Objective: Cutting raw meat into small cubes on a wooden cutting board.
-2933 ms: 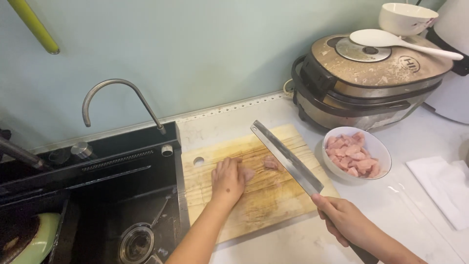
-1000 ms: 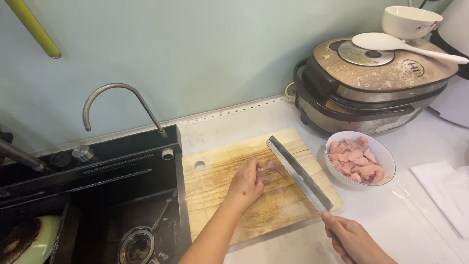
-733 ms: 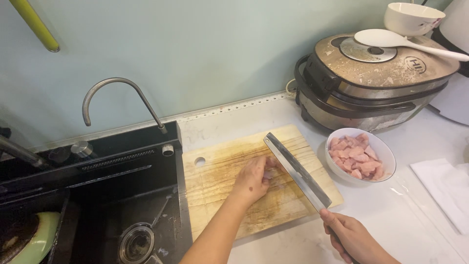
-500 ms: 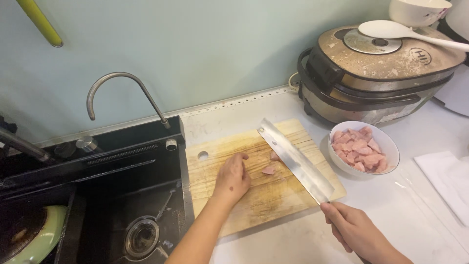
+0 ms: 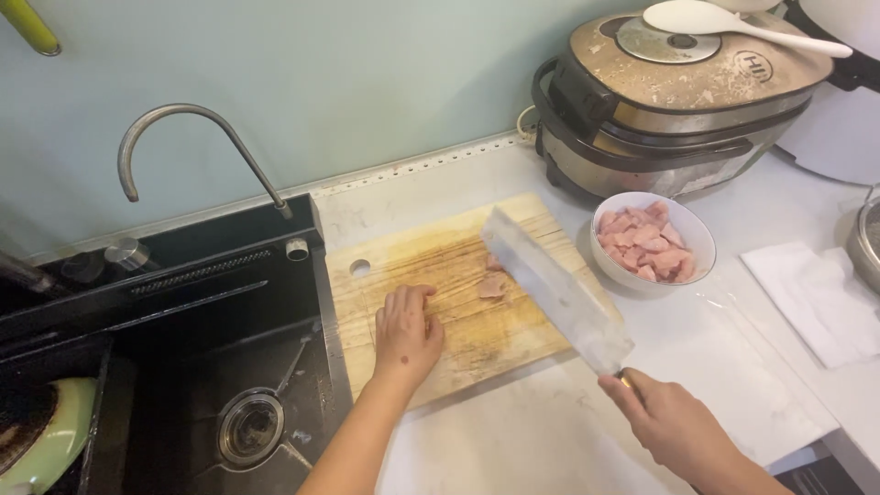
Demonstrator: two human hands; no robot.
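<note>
At the far left of the frame a green-rimmed dish (image 5: 41, 440) sits low beside the black sink (image 5: 229, 367), with the curved tap (image 5: 197, 142) arching above it. Just right of the sink, the wooden cutting board (image 5: 458, 321) lies on the white counter (image 5: 513, 440). My left hand (image 5: 406, 332) rests flat on the board's left part, fingers (image 5: 403, 298) loose and holding nothing. A few pink meat pieces (image 5: 491, 282) lie near the board's middle, apart from that hand. The cleaver (image 5: 555, 289) slants over the board's right side, its blade just beside the meat; my right hand (image 5: 674, 426), lower right, is clenched around its handle. Right of the board a white bowl (image 5: 701, 243) holds more cut meat. A cooker (image 5: 669, 101) stands at the upper right, a white spoon (image 5: 733, 23) on its lid.
</note>
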